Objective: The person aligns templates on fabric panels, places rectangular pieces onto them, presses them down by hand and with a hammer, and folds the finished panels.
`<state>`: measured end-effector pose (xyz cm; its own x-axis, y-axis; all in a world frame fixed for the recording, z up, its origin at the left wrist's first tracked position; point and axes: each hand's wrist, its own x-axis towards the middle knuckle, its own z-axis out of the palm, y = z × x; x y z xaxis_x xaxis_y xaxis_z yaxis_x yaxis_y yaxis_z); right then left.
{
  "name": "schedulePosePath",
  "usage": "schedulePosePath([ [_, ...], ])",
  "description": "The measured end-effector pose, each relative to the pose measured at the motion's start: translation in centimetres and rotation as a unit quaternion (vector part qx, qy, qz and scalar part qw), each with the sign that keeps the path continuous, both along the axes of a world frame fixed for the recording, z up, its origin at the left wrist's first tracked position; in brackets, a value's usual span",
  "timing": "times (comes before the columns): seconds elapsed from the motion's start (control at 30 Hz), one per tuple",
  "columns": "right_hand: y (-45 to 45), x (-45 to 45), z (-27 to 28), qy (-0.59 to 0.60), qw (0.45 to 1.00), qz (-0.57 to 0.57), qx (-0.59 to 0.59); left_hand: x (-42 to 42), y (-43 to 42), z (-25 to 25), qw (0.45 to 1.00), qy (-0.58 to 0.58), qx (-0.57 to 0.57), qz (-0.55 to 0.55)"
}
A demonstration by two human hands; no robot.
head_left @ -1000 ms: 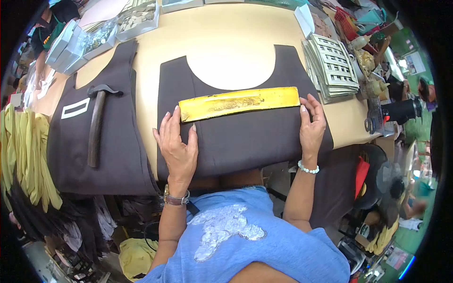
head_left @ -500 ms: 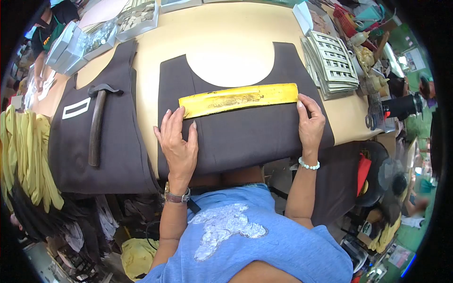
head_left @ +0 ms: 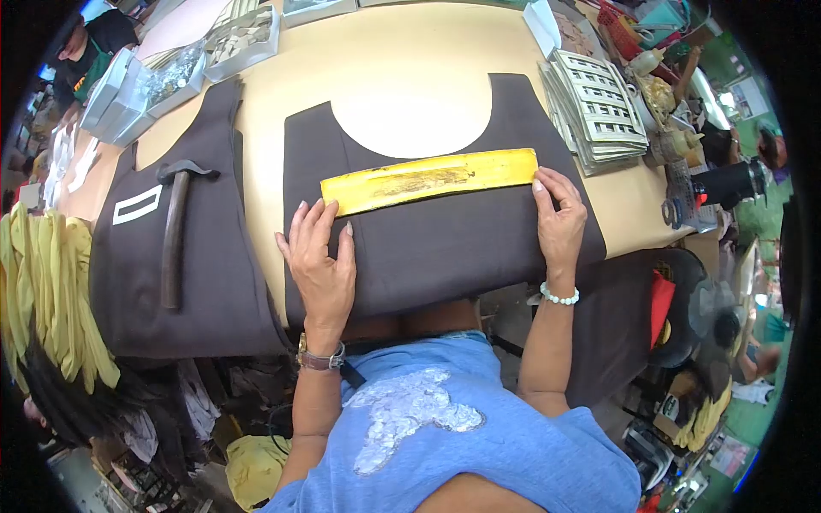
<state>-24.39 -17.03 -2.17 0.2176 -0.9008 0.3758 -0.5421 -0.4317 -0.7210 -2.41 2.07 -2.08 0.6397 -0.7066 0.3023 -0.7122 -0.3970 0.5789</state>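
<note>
Yellow strip [head_left: 428,181] lies across the dark fabric panel [head_left: 436,248]. Left hand [head_left: 321,269]: thumb spread wide, fingertips at strip's left end. Right hand [head_left: 560,229] at the other; pinching or not, I can't tell. I judge it positioning; next move calls for steady ends.

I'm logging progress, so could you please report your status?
Left hand, right hand at opposite ends of long yellow strip. Strip lying across dark apron-shaped fabric. Nothing over strip's middle; dark-handled hammer aside at left.
</note>
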Motion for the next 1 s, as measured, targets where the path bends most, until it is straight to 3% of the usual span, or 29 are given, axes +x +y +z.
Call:
schedulePosePath([
  [0.63,0.4,0.2,0.2,0.054,0.998,0.012,-0.02,-0.2,0.0,0.0,0.998,-0.043,0.046,0.006],
  [0.83,0.5,0.8,1.3,0.182,0.979,-0.007,-0.097,-1.0,-1.1,1.4,0.942,-0.292,0.162,-0.021],
  [0.93,0.0,0.7,1.9,0.238,0.961,0.008,-0.141,-0.4,-1.4,1.6,0.958,-0.215,0.173,-0.077],
  [1.0,-0.4,0.8,2.3,0.261,0.953,0.024,-0.154,-1.4,-2.1,2.3,0.953,-0.231,0.175,-0.088],
])
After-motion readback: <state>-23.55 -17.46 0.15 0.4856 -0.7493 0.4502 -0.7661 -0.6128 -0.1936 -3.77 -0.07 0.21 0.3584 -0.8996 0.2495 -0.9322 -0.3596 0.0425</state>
